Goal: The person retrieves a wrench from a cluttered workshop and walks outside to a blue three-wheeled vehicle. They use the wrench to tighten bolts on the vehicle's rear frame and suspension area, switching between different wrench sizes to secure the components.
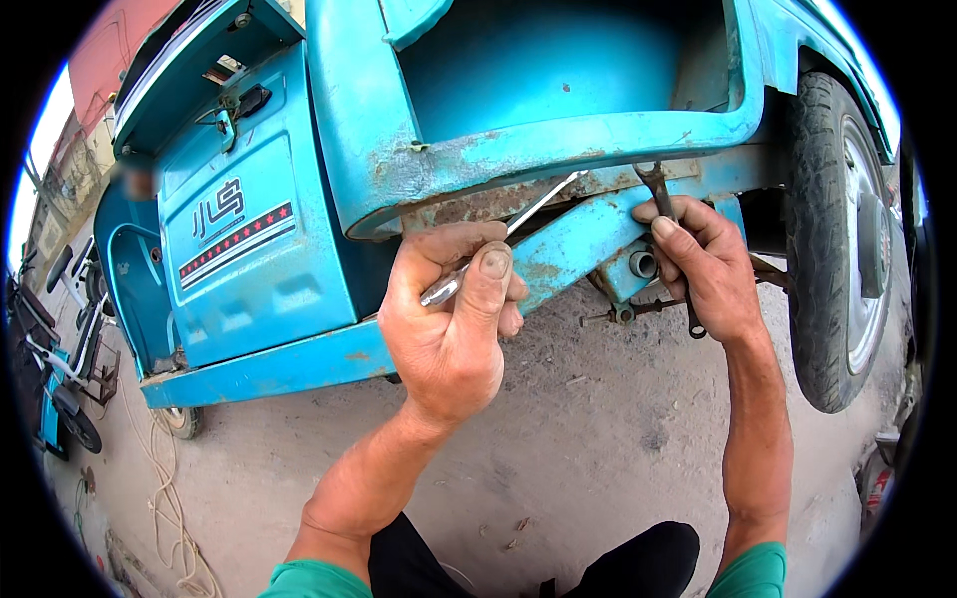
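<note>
My left hand [449,309] is closed around a screwdriver [538,206]. Its slim bright shaft slants up to the right, the tip close under the rusty lower edge of the turquoise vehicle body [558,145]. A shiny handle end pokes out below the fingers. In my right hand [708,261] is a dark combination wrench [655,184], held upright with its open jaw at the top, near the body edge, and the ring end below the palm. Between the hands runs a turquoise frame beam [583,244], scraped and rusty, with a short round tube [642,264] beside my right fingers.
A black-tyred wheel [837,244] stands close to my right forearm. On the left is a turquoise panel [239,189] with a striped sticker. Rope [169,498] lies on the concrete floor [588,429]. Parked bikes [65,369] stand at the far left.
</note>
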Tool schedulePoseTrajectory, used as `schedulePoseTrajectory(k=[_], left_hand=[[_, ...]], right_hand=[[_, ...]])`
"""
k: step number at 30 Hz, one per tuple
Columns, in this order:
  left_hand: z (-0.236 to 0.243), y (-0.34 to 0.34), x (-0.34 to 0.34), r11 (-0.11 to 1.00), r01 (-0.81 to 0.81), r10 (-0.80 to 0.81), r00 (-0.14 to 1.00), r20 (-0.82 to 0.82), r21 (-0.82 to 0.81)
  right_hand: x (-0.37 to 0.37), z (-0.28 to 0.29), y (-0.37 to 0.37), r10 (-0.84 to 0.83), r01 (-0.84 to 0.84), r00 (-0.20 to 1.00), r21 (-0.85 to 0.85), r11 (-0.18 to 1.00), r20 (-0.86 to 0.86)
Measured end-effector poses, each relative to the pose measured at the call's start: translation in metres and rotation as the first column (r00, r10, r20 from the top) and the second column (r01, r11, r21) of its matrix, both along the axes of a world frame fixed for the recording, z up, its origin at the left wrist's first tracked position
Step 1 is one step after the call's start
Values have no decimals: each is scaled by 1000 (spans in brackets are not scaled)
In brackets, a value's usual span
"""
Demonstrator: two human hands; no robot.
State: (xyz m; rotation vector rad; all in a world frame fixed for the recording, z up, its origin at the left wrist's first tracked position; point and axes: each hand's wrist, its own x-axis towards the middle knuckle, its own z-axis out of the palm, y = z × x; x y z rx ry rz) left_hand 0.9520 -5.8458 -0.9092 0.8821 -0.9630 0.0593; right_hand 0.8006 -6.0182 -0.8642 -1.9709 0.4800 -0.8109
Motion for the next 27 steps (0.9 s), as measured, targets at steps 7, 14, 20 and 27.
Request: schedulePoseTrajectory(k=[7,14,20,27], left_hand=[[-2,6,5,1000,-19,19,999,44,18],[10,25,23,981,-49,7,976,220,187],[19,28,36,960,-48,-24,967,252,274],[10,52,17,968,98,-81,993,-83,232]], right_hand=[[-8,32,53,154,-76,974,396,915,-167],[17,17,80,153,-177,984,677,714,95],[20,1,76,169,-208,978,664,718,123],[25,25,90,86,-115,993,709,696,77]])
